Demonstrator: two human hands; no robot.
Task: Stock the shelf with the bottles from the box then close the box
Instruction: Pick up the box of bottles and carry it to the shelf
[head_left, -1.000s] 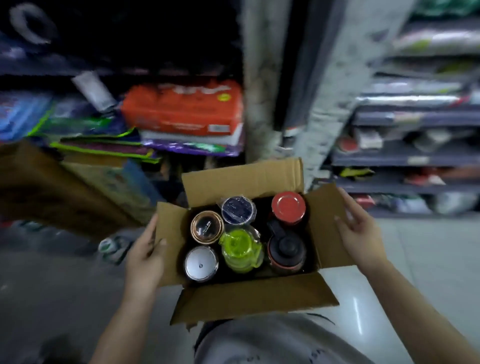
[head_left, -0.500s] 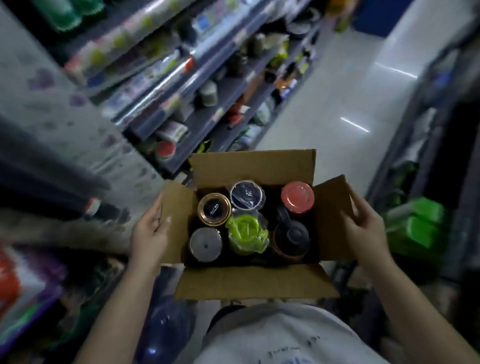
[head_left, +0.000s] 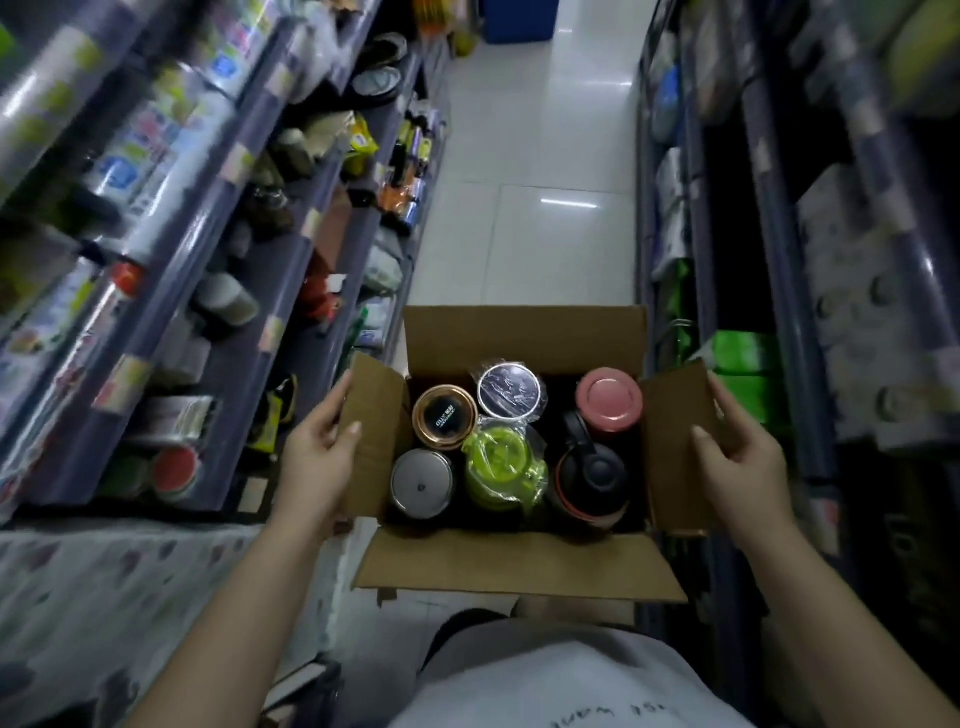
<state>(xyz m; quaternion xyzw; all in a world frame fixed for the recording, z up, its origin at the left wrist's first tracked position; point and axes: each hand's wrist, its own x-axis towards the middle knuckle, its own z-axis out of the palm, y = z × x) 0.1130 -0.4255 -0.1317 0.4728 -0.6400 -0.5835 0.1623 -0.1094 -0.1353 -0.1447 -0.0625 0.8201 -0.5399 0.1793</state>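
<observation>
The left hand (head_left: 319, 457) is grasping the left flap and the right hand (head_left: 737, 462) is grasping the right flap of the open box (head_left: 519, 564), which is hanging in the aisle between 2 shelves (head_left: 270, 291). 6 bottles (head_left: 506, 467) are standing upright inside it, caps showing, packed touching each other.

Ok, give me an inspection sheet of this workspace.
Surface: nothing seen under the box; it is carried above the floor.
Job's things: open box, all four flaps up; six bottles upright inside, caps copper, dark wrapped, pink, steel, green, black.
Clutter: nothing seen.
Grippers: left hand grips the left flap; right hand grips the right flap.
Cables: nothing seen.
Surroundings: stocked shelves left and right of the aisle.
</observation>
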